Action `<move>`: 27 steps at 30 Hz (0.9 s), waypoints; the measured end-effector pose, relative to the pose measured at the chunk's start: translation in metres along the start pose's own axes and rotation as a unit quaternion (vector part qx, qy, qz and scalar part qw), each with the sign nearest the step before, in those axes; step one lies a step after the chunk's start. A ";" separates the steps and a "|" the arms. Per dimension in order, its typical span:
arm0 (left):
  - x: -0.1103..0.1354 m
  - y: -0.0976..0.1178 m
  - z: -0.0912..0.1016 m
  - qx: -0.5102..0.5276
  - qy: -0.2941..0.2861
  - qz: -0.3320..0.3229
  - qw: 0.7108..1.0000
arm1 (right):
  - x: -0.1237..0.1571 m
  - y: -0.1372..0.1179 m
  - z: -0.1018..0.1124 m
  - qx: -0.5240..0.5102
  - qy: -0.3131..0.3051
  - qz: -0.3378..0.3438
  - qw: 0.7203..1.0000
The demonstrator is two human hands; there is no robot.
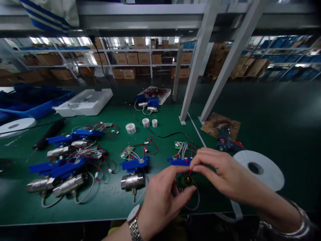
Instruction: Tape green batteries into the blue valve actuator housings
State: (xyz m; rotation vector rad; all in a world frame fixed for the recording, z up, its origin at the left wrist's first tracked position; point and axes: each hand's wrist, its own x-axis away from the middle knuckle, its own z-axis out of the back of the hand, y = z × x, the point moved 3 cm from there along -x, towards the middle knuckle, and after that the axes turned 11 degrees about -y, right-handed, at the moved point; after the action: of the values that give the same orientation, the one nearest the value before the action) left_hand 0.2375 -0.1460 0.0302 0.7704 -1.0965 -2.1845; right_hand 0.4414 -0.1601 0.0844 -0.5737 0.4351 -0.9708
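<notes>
- The left hand (163, 192) curved around the near side of a valve unit, thumb and forefinger apart; whether it gripped the unit could not be told.
- The right hand (213, 167) had its thumb and forefinger pinched together on a thin red wire (191, 172) above that unit.
- The unit sat on the green desk (105, 209), near its front edge; its blue bracket (178, 162) showed behind the left forefinger, while its body was mostly hidden.
- A small circuit board (181, 145) with coloured wires lay just behind the bracket.
- To the left stood a similar metal valve (132, 181), with more valves farther left.
- A large white roll (263, 170) lay flat beside the right forearm.
- Three small white rolls (145, 123) stood farther back.
</notes>
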 end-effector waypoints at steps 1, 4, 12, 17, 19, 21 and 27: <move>-0.001 0.001 -0.003 0.013 -0.010 0.018 1.000 | 0.004 -0.004 -0.005 -0.022 0.011 0.002 1.000; -0.002 0.002 -0.012 0.048 -0.068 0.076 0.994 | 0.020 -0.002 -0.025 -0.076 0.077 -0.019 0.994; -0.001 0.009 -0.030 0.106 -0.235 0.084 0.963 | 0.085 0.036 -0.038 0.036 0.200 -0.092 0.975; 0.008 -0.003 -0.033 0.205 -0.181 0.127 0.953 | 0.160 0.113 -0.023 0.365 0.146 -0.221 0.893; 0.011 -0.010 -0.035 0.270 -0.133 0.128 0.945 | 0.182 0.141 -0.025 0.384 0.123 -0.225 0.887; 0.012 -0.015 -0.036 0.308 -0.095 0.121 0.939 | 0.195 0.155 -0.027 0.399 0.126 -0.223 0.880; 0.000 -0.009 -0.033 0.215 -0.043 0.113 0.969 | 0.173 0.102 -0.030 0.409 0.183 -0.138 0.883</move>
State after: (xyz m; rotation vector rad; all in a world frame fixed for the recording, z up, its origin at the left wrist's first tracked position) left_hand 0.2590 -0.1580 0.0060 0.6919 -1.6479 -1.8253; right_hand 0.5762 -0.2724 -0.0184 0.3376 0.2360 -1.4274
